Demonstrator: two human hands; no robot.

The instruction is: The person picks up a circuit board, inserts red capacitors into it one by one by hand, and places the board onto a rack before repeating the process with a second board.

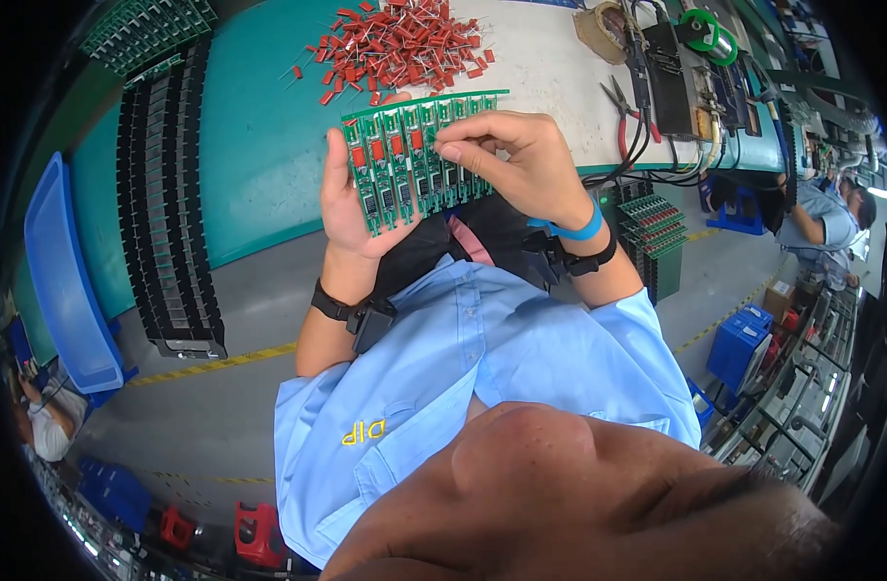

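Note:
My left hand (350,208) supports a green circuit board panel (405,181) from below, its thumb up along the left edge. The panel is a row of narrow boards joined by a strip at the far side. Red capacitors (397,144) sit on several boards at its left; the boards toward the right show none that I can make out. Over the panel's middle, my right hand (531,160) is closed with thumb and forefinger pinched at a board. Whatever lies between those fingertips is hidden. Beyond the panel spreads a heap of loose red capacitors (405,48) with wire leads.
A black slotted rack (163,203) stands on the green bench at left, beside a blue tray (66,271). At right lie red-handled pliers (622,121), cables and a green solder spool (707,37). More populated boards (654,225) are racked right of me. Other people sit farther off.

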